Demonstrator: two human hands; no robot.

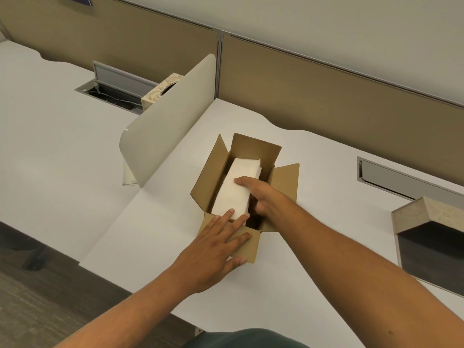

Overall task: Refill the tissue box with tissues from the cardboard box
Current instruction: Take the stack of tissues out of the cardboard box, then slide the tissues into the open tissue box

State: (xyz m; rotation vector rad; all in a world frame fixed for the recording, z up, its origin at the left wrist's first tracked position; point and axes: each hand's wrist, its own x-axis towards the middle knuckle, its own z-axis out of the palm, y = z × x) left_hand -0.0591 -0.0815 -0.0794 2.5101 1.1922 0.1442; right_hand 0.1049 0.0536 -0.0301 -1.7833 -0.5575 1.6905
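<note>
An open brown cardboard box [283, 182] stands in the middle of the white desk, its flaps spread. Inside lies a white stack of tissues [233, 189]. My right hand [258, 194] reaches into the box and grips the stack's near right side, thumb on top and fingers hidden below. My left hand [216, 249] lies flat with fingers spread on the box's near flap, fingertips touching the stack's near end. A patterned beige tissue box [160, 90] with a dark oval opening stands far back on the neighbouring desk, partly hidden by a divider.
A curved beige divider panel [165, 116] separates the two desks. A box with a dark inside [431, 239] sits at the right edge. Cable hatches [401, 179] open in the desk [150, 234] at back right and back left. Tan partition walls run behind.
</note>
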